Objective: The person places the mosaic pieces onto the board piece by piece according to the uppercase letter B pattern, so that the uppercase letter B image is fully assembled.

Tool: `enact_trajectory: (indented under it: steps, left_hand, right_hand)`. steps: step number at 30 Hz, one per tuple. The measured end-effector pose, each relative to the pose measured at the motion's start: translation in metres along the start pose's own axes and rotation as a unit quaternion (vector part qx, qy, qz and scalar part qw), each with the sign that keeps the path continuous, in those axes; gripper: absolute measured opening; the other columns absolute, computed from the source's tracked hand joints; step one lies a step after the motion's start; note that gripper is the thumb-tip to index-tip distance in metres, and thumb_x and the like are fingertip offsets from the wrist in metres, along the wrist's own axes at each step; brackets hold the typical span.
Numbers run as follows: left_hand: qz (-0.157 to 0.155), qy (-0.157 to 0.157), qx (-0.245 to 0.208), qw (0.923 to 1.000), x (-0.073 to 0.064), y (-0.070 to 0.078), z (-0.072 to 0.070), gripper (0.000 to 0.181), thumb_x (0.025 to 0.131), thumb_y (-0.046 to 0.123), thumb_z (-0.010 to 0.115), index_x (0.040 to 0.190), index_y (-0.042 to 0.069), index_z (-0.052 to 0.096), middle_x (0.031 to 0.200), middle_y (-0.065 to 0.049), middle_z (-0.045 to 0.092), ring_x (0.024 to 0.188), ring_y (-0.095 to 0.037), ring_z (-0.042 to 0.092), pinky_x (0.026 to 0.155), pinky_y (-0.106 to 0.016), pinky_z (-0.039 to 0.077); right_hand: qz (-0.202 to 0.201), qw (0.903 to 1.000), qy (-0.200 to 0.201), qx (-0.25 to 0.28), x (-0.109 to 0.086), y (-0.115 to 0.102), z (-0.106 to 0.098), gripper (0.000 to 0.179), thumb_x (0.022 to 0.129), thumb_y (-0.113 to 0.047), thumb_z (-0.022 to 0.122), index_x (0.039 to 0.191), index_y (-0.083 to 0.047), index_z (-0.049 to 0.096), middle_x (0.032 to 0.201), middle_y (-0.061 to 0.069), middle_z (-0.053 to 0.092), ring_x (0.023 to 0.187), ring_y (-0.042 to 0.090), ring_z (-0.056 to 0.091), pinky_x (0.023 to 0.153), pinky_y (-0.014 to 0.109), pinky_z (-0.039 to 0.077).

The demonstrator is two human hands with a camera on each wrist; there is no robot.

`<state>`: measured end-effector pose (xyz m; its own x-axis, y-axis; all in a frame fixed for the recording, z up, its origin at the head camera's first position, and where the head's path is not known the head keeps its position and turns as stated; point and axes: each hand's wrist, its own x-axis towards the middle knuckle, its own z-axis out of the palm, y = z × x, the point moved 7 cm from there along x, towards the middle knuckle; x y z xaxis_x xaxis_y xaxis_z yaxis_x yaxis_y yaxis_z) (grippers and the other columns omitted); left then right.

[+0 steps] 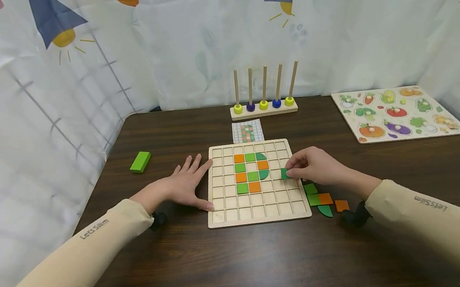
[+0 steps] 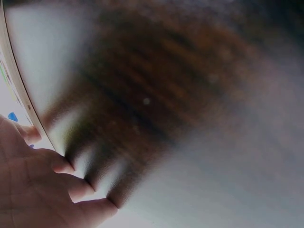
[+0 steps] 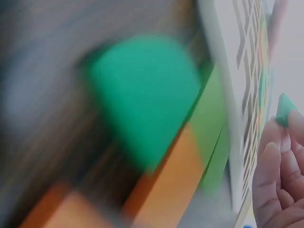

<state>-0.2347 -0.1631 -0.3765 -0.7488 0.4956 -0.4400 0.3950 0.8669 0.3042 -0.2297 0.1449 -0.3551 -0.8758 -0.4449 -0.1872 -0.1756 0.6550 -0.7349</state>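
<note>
A wooden grid board (image 1: 259, 213) lies flat on the table, with orange tiles (image 1: 241, 177), light-green tiles (image 1: 242, 188) and dark-green quarter-round tiles (image 1: 264, 174) set in its cells. My right hand (image 1: 317, 165) pinches a dark-green tile (image 1: 284, 174) between thumb and fingers over the board's right side; its full shape is partly hidden. The same tile (image 3: 284, 110) shows at the fingertips in the right wrist view. At the board's left edge, my left hand (image 1: 184, 186) lies with fingers spread, thumb and index finger touching the rim. Behind the board sits a printed pattern card (image 1: 247, 131).
Right of the board lie loose tiles: light-green (image 1: 310, 188), orange (image 1: 341, 205) and a dark-green quarter-round (image 1: 325, 211). A peg stand with beads (image 1: 264, 109) is at the back. A vegetable puzzle board (image 1: 398, 124) lies back right, a green block (image 1: 140, 162) at left.
</note>
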Motion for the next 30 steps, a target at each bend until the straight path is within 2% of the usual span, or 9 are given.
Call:
enact_trajectory:
  steps: [4,8,12,21,30]
  left_hand:
    - [-0.001,0.001,-0.001,1.0,0.0,-0.001,0.0,0.127,0.08,0.066,0.077,0.166,0.014,-0.001,0.171,-0.024,-0.012,0.157,-0.049,-0.012,0.122,-0.071,0.005]
    - [0.0,0.002,-0.003,1.0,0.001,-0.001,0.001,0.128,0.08,0.066,0.077,0.166,0.014,-0.001,0.171,-0.023,-0.012,0.157,-0.049,-0.012,0.122,-0.071,0.004]
    - [-0.001,0.002,-0.002,1.0,0.001,-0.002,0.001,0.128,0.079,0.066,0.077,0.166,0.015,-0.001,0.171,-0.023,-0.012,0.157,-0.048,-0.012,0.122,-0.071,0.004]
    - [0.0,0.002,0.0,1.0,0.001,-0.001,0.0,0.128,0.079,0.066,0.077,0.166,0.014,-0.001,0.171,-0.023,-0.012,0.157,-0.049,-0.012,0.122,-0.071,0.005]
    - [0.0,0.004,-0.001,1.0,0.002,-0.002,0.001,0.128,0.079,0.067,0.077,0.166,0.015,-0.001,0.171,-0.022,-0.012,0.157,-0.048,-0.012,0.121,-0.071,0.004]
  right_hand:
    - [0.007,0.9999,-0.008,-0.006,0.01,-0.011,0.015,0.014,0.097,-0.017,0.071,0.102,-0.005,0.075,0.083,0.004,0.072,0.071,0.016,0.058,0.064,0.028,0.048]
    - [0.008,0.9992,-0.008,-0.039,0.017,-0.02,0.026,0.011,0.096,-0.017,0.073,0.097,-0.008,0.078,0.084,0.0,0.075,0.073,0.014,0.058,0.068,0.029,0.048]
    - [0.003,0.9979,-0.005,-0.064,0.022,-0.026,0.034,0.009,0.095,-0.018,0.074,0.093,-0.01,0.079,0.084,-0.001,0.076,0.073,0.014,0.057,0.067,0.028,0.046]
    - [0.003,0.9953,-0.009,-0.096,0.022,-0.035,0.041,0.012,0.094,-0.018,0.075,0.088,-0.009,0.079,0.078,0.0,0.073,0.071,0.014,0.054,0.064,0.027,0.044]
    - [0.017,0.9901,0.017,-0.138,0.018,-0.043,0.042,0.02,0.093,-0.02,0.076,0.075,-0.012,0.076,0.065,-0.002,0.067,0.06,0.013,0.052,0.057,0.026,0.04]
